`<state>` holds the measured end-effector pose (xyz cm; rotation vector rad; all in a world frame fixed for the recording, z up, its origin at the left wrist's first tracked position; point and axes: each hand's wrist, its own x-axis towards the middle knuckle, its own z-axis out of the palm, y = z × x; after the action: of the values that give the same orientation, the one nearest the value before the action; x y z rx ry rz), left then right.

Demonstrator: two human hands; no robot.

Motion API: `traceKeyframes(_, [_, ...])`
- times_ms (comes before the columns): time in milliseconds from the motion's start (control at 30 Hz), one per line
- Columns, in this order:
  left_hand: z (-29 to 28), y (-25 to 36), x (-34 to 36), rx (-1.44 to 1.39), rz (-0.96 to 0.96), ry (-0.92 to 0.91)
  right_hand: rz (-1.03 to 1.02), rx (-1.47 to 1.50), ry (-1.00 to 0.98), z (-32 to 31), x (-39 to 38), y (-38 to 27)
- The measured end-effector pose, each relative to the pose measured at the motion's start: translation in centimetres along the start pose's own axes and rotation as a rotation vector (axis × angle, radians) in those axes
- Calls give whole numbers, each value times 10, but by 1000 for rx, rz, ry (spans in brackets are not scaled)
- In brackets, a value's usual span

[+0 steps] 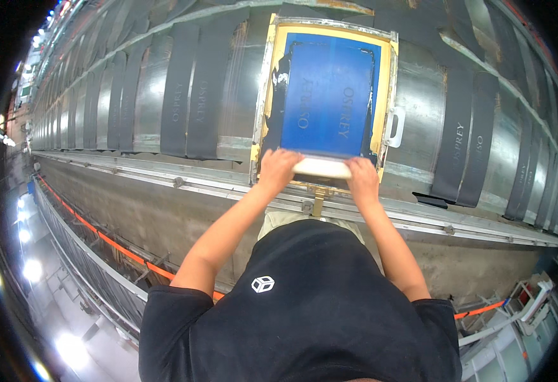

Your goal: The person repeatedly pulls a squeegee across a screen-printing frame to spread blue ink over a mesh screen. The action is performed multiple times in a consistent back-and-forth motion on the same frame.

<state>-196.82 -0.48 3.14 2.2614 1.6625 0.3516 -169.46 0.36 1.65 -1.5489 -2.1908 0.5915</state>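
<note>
A screen printing frame [391, 83] lies on the long table in front of me, with yellow borders around its blue mesh [327, 95]. Dark ink smears run along the mesh's left side, and lettering shows through the middle. Across the near end of the mesh lies a pale squeegee [322, 167]. My left hand [279, 168] is closed around its left end, and my right hand [362, 176] grips its right end. The squeegee's lower edge is blurred. On the frame's right side sticks out a white handle [395, 127].
Dark grey fabric strips [178, 95] with lettering lie in rows on the shiny tabletop [150, 95], left and right of the frame. A metal rail [158, 177] follows the table's near edge. Behind me at left runs an orange strip [110, 237] beside a metal railing [78, 261].
</note>
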Motion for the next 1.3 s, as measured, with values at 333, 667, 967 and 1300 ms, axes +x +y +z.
traceKeyframes(333, [-12, 12, -20, -55, 17, -11, 643, 363, 263, -18, 119, 146])
traceKeyframes(667, [-62, -83, -73, -132, -53, 21, 391, 288, 567, 31, 175, 22])
traceKeyframes(967, [-168, -320, -130, -52, -12, -115, 506, 413, 500, 176, 236, -207])
traceKeyframes(1300, [-172, -334, -145, -8, 16, -24, 544, 416, 529, 200, 243, -213])
